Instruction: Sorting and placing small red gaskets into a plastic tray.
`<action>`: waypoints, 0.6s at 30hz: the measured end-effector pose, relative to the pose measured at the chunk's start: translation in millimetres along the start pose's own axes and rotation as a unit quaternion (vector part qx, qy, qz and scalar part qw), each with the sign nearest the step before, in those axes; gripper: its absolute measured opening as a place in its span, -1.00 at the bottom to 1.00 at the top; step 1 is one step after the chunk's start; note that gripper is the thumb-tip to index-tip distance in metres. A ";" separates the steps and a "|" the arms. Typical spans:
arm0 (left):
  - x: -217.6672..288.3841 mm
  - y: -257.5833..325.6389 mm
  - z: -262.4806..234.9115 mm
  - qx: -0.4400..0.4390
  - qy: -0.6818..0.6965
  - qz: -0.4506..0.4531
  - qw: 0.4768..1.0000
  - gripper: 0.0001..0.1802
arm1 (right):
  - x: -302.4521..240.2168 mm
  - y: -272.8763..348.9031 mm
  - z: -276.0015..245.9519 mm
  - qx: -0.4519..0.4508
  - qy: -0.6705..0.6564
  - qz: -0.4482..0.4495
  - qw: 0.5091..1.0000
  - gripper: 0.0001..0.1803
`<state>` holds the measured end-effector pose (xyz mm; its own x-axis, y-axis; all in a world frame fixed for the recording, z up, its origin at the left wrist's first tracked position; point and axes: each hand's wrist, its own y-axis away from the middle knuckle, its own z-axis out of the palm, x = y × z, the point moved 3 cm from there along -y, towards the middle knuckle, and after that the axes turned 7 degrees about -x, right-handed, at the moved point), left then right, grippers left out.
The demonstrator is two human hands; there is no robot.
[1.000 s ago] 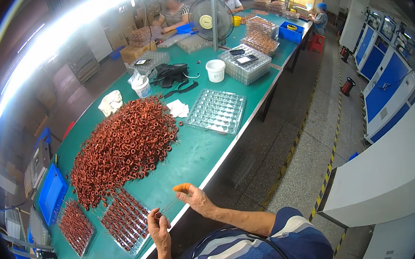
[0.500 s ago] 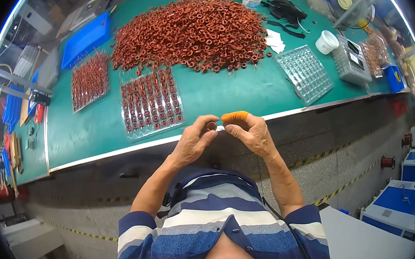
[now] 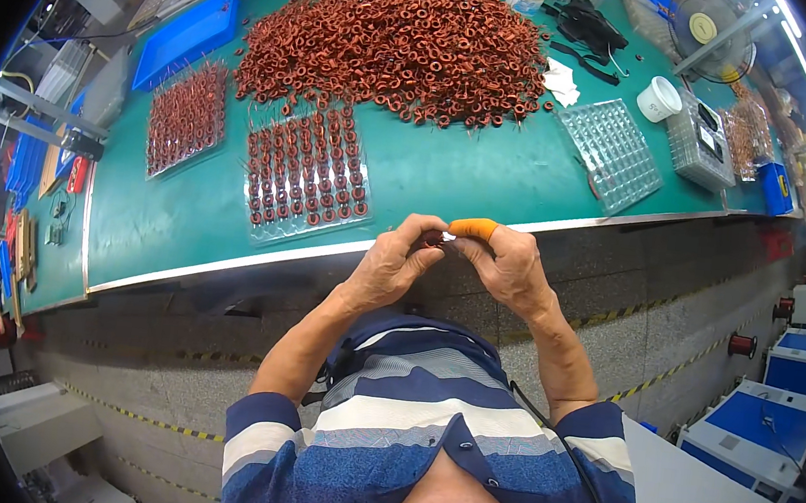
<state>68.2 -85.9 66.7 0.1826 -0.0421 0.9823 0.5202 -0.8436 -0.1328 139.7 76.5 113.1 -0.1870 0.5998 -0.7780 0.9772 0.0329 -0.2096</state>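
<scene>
Just off the table's front edge, my left hand (image 3: 390, 265) pinches a red-brown wire-wound ring coil (image 3: 432, 240) between thumb and fingers. My right hand (image 3: 510, 265), with an orange finger cot (image 3: 473, 227) on its index finger, meets it at the fingertips. Its thumb and index finger close on a small white piece (image 3: 449, 238) against the coil; what that piece is cannot be made out. Beyond the hands lies a large heap of similar coils (image 3: 403, 48). A transparent tray (image 3: 309, 165) at the left front holds rows of coils standing in its pockets.
Another coil-filled tray (image 3: 188, 119) lies farther left, near a blue tray (image 3: 188, 37). On the right are a transparent pocketed tray (image 3: 611, 155), a white tub (image 3: 659, 100) and stacked trays (image 3: 700, 139). A fan (image 3: 710, 31) stands at the back right. The green table (image 3: 468, 175) has a pale front edge.
Both hands have shifted slightly right and up in the picture, their fingertips now closer together around the coil. The view has tilted a little, so the table items appear higher.
</scene>
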 end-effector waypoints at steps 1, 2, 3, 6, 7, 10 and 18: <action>0.5 0.4 0.5 0.002 0.000 -0.001 1.000 -0.66 | -0.1 -0.1 0.4 -0.002 -0.001 0.000 1.000 -0.74; 1.8 1.0 0.7 0.009 0.013 0.005 1.000 -0.67 | 0.0 -0.5 0.2 -0.002 -0.027 0.026 0.999 -0.74; 2.8 1.9 0.4 0.015 0.026 0.012 0.999 -0.68 | 0.4 -0.7 0.6 -0.002 -0.053 0.052 0.997 -0.73; 1.8 5.4 -1.9 0.050 0.112 -0.043 0.992 -0.69 | 1.6 -0.8 -5.0 0.105 -0.108 0.062 0.987 -0.71; -0.5 3.9 -1.4 0.079 0.131 -0.016 0.988 -0.70 | 10.7 3.8 -5.8 0.160 -0.140 0.077 0.974 -0.70; -7.9 3.9 -1.4 0.112 0.161 -0.013 0.981 -0.69 | 21.1 22.2 -1.6 0.214 -0.232 0.118 0.941 -0.72; -11.0 -0.6 12.0 0.099 0.131 -0.017 0.986 -0.72 | 12.4 18.9 44.1 0.098 -0.329 0.182 0.921 -0.74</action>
<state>75.9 -78.5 54.4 -0.0453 -0.1744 0.9836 0.6793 -0.7273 -0.0977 151.5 49.3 73.4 0.0660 -0.0746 -0.9950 0.9622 -0.2593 0.0833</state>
